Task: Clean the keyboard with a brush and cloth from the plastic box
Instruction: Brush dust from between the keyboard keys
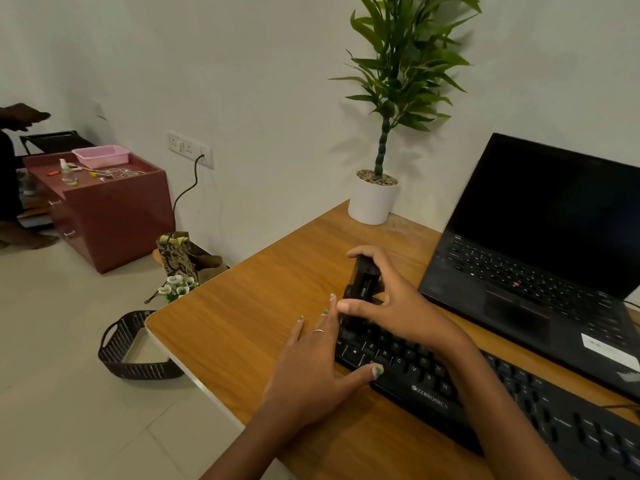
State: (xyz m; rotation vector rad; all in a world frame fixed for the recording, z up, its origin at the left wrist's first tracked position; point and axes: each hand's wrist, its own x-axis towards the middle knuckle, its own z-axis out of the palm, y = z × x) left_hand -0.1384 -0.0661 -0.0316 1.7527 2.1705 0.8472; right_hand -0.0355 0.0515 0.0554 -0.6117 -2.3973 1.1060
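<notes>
In the head view, a black Zebronics keyboard [485, 393] lies on the wooden desk [249, 306], just in front of an open laptop [540, 258]. The right hand [391, 299] curls thumb and fingers round a small black brush [362, 280] at the keyboard's far-left corner. The left hand [311, 368] rests spread flat beside that end, thumb on the keys. The brush looks light and rigid, best gripped by its body; the keyboard seems stiff, steadied at its edge.
</notes>
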